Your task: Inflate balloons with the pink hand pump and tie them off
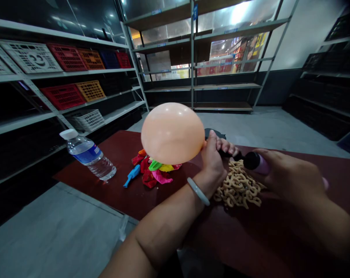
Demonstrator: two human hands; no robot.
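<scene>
A peach balloon (pixel 172 133), blown up round, points left from my left hand (pixel 214 158). That hand is closed round the balloon's neck, where a dark nozzle part runs out to the right between the fingers. My right hand (pixel 293 175) wraps round a purple and black hand pump (pixel 260 163), its black end turned toward my left hand. The fingers hide much of the pump and the balloon's neck. Below the hands lies a heap of tan, curled ring-like pieces (pixel 240 187). Flat balloons (pixel 148 178) in red, green, yellow and pink lie in a pile under the inflated one, a blue balloon (pixel 131 175) beside them.
A water bottle (pixel 89 154) with a white cap stands on the left of the dark red table (pixel 105 200). Behind the table are metal shelves (pixel 192 69). Plastic crates (pixel 66 96) line the left-hand rack. A dark object (pixel 214 133) shows behind my left hand.
</scene>
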